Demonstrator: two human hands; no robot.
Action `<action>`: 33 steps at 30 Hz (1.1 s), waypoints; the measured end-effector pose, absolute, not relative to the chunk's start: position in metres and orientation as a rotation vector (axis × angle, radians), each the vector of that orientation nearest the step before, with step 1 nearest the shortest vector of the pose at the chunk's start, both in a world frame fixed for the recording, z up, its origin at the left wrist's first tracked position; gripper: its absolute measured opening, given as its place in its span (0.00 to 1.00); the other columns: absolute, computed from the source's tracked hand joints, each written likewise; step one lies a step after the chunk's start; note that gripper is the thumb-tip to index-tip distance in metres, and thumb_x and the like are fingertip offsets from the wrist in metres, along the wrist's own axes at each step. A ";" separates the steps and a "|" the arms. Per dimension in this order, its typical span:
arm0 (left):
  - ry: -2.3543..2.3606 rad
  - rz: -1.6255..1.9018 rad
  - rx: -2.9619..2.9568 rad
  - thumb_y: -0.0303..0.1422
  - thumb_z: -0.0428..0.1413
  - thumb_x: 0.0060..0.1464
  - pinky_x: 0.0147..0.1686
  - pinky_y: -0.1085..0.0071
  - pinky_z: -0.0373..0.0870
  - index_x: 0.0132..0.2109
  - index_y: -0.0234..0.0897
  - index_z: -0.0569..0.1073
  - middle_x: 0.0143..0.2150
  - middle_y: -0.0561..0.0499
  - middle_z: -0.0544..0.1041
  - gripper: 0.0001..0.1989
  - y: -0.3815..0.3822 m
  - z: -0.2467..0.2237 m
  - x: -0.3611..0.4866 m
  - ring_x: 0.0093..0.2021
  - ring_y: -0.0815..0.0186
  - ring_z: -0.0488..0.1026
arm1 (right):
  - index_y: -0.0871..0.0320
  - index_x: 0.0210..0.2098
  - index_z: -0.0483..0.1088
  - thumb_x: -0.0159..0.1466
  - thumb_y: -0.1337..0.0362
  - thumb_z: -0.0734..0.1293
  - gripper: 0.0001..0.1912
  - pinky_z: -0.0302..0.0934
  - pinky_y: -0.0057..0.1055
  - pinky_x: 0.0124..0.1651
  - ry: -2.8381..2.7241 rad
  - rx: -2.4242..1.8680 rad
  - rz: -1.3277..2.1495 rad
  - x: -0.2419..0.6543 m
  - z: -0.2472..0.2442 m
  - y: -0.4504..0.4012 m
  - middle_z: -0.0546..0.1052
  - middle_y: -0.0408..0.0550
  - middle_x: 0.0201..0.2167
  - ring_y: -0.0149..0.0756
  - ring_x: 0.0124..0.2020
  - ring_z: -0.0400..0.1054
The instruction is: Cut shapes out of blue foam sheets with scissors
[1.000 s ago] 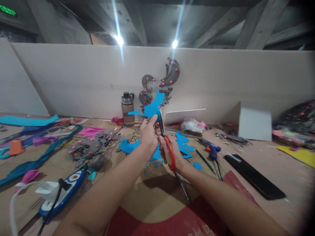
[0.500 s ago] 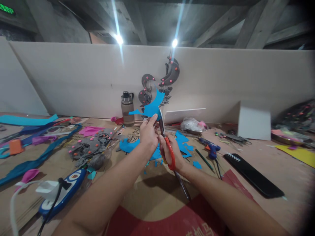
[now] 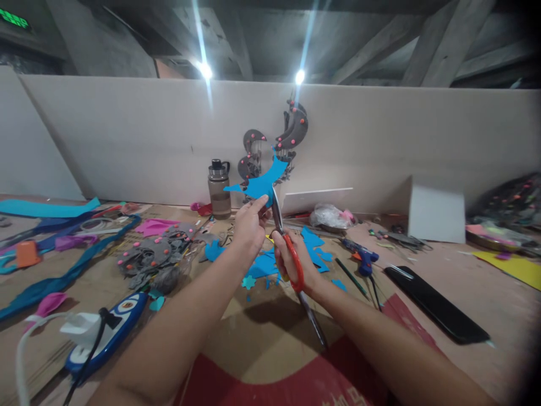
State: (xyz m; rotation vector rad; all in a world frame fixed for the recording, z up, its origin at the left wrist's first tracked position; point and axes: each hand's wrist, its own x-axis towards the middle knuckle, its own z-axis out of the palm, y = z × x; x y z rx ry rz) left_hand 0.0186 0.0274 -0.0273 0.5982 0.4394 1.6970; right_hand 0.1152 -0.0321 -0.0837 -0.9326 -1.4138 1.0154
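Note:
My left hand [image 3: 250, 226] pinches a blue sheet [image 3: 264, 185], felt or foam by its look, cut with a curved edge and thin pointed tips. It is held up above the table. In my right hand [image 3: 293, 256] is a pair of scissors with red handles [image 3: 298, 270]. Their blades [image 3: 276, 207] point upward, and the tips meet the right edge of the blue sheet. Below both hands lie blue offcuts [image 3: 266, 264] and small scraps on brown cardboard [image 3: 236, 332]. The fingertips of my right hand are partly hidden behind the handles.
Left are grey felt pieces with pink dots [image 3: 147, 254] and a blue power strip [image 3: 110, 332]. A water bottle [image 3: 218, 189] and grey moon-shaped hangings [image 3: 293, 127] stand out against the white partition [image 3: 127, 135]. Right are a blue glue gun [image 3: 363, 256], a pencil [image 3: 351, 277] and a black phone [image 3: 437, 304].
The blue sheet has turned slightly and its upper part has shifted right. My left hand has moved a little left, uncovering a small teal flower-shaped piece on the table.

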 end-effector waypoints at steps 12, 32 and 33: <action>0.471 1.605 0.626 0.24 0.66 0.43 0.25 0.78 0.65 0.27 0.33 0.71 0.23 0.55 0.73 0.09 0.024 -0.028 0.024 0.22 0.75 0.69 | 0.54 0.30 0.59 0.65 0.42 0.63 0.22 0.48 0.23 0.15 -1.444 -0.870 1.012 0.120 -0.072 -0.035 0.59 0.34 0.16 0.24 0.14 0.52; 0.452 1.566 0.643 0.24 0.66 0.43 0.24 0.79 0.65 0.27 0.33 0.71 0.22 0.56 0.73 0.10 0.023 -0.032 0.027 0.20 0.76 0.68 | 0.54 0.34 0.58 0.65 0.42 0.62 0.21 0.48 0.22 0.15 -1.397 -0.870 1.004 0.121 -0.078 -0.031 0.59 0.32 0.17 0.23 0.13 0.51; 0.439 1.567 0.641 0.24 0.66 0.43 0.24 0.79 0.66 0.28 0.34 0.71 0.22 0.56 0.73 0.10 0.023 -0.033 0.028 0.21 0.76 0.69 | 0.54 0.34 0.58 0.65 0.42 0.62 0.21 0.48 0.22 0.16 -1.401 -0.870 0.997 0.121 -0.078 -0.031 0.59 0.33 0.17 0.24 0.14 0.51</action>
